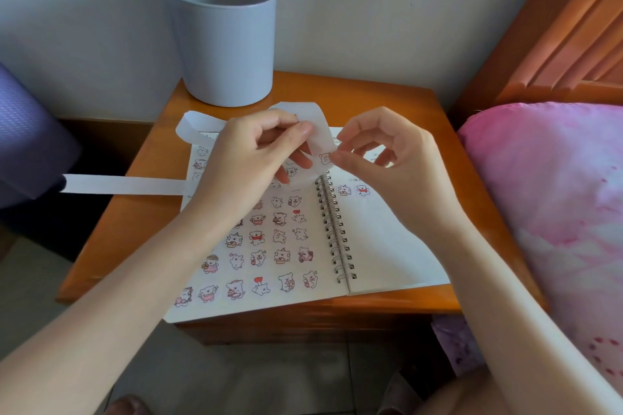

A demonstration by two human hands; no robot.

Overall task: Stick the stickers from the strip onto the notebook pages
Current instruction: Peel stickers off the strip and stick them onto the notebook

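Head view. Nearest the lens, two bare forearms reach up from the lower edge to meet above an open notebook. The left hand [249, 148] pinches a white paper strip [124, 184] between thumb and forefinger. The strip's long tail runs flat off the table's left edge, and its middle curls in a loop behind the hand. The right hand [387, 158] has thumb and forefinger tips closed together on the edge of a small bear sticker [325, 158] at the strip's free end, with the other fingers curled loosely. The sticker is held just above the top of the wire spiral [337, 229].

Below lies the white spiral-bound notebook [381, 246], flat on an orange-brown wooden bedside table [141, 229]. Its left page is covered in rows of cartoon bear stickers, and its right page carries two near the top. Faint print along the top of the right page is too small to read.

Behind the notebook a grey cylindrical container [222, 37] stands upright on the table. To the right are pink bedding [556, 195] and a wooden headboard [556, 44].
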